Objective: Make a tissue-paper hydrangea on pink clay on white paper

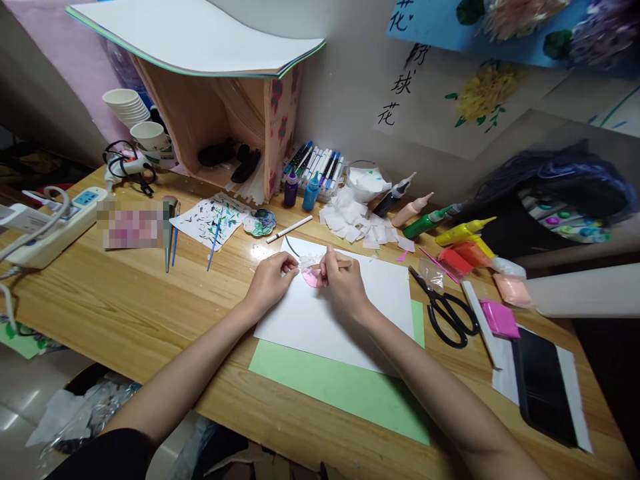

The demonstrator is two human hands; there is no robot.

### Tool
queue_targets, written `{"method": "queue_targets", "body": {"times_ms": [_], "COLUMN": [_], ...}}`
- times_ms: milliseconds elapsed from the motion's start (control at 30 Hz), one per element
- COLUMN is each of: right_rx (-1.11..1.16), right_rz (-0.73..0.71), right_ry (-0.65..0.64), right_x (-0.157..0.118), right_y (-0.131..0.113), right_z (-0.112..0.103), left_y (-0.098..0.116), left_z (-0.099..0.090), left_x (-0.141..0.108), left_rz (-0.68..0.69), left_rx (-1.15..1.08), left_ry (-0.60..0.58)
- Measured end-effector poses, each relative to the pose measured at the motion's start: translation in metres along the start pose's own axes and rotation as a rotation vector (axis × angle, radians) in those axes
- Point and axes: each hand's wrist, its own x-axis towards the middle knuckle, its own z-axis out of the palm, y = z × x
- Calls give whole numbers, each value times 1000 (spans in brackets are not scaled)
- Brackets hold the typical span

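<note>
White tissue tuft [311, 259], at eleven o'clock on the white sheet [330, 327]
Likely light, soft, easily torn; best pinched low. Right grip [345, 280] holds a slim stick [345, 264]; left grip [273, 277] narrow, hold unclear.

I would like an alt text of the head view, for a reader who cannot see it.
A person's right hand holds a thin brown stick by a pink patch with white tufts on white paper, the left hand close beside. Black scissors and a pile of white paper squares lie nearby on the wooden table.
</note>
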Motion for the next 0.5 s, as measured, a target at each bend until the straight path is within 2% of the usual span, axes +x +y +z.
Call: {"method": "queue_targets", "body": {"times_ms": [133,267,400,500], "right_rx": [-123,-261,-163,39], "right_rz": [94,92,8,-46], "right_ry": [-72,-160,-267,-187], "right_x": [24,40,23,-3], "right_y": [-14,-25,-25,-9], "right_z": [5,8,-10,-34], "left_y": [-1,-1,-1,-1], "left_z": [0,1,1,0], "left_x": [0,0,-1,-1], "left_rz": [7,2,-3,-9], "left_rx": [-2,-1,-5,13], "left_ry": [1,-1,-5,-5]}}
